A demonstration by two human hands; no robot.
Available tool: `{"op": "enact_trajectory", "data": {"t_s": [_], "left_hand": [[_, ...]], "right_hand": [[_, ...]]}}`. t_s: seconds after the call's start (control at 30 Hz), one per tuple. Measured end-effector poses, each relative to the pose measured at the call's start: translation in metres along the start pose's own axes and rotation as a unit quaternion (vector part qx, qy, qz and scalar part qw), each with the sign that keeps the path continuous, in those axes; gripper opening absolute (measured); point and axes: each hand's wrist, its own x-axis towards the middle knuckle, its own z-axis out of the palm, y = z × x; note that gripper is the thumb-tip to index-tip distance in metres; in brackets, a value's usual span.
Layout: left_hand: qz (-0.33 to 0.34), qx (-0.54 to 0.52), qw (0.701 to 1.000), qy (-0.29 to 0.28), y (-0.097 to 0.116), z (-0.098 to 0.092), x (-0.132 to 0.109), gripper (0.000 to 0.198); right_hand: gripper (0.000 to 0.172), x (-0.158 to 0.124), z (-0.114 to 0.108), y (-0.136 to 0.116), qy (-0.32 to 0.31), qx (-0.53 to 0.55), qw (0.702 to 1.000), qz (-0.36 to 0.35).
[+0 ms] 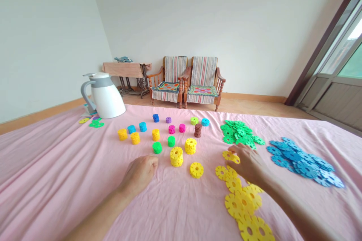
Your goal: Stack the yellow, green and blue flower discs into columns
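My right hand [246,162] is closed, its fingers pinching yellow notched plastic discs [229,155]; how many is unclear. Under and in front of that wrist spreads a loose trail of yellow discs [240,203]. My left hand [141,172] rests on the cloth in a loose fist, back of the hand up, with nothing showing in it. Between the hands stand a tall yellow stack [177,157], another yellow stack [190,146] behind it, and a low yellow stack [196,170] nearer my right hand. Green stacks [157,147] sit just beyond my left hand.
Farther back are small stacks in orange [122,134], blue [155,118], pink [172,129] and brown [198,130]. Loose green discs [237,133] and blue discs [304,162] lie in heaps to the right. A white jug [107,98] stands at the left on the pink cloth [56,180].
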Motion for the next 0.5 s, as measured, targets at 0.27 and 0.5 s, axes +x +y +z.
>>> {"op": "enact_trajectory", "data": {"t_s": [0.27, 0.5], "left_hand": [[-0.002, 0.004, 1.000, -0.003, 0.001, 0.000, 0.000, 0.028], [-0.003, 0.002, 1.000, -0.003, 0.002, -0.001, -0.001, 0.028]], "right_hand": [[0.020, 0.006, 0.008, -0.004, -0.022, -0.008, 1.000, 0.011], [0.017, 0.007, 0.010, -0.006, 0.002, 0.013, 1.000, -0.001]]}}
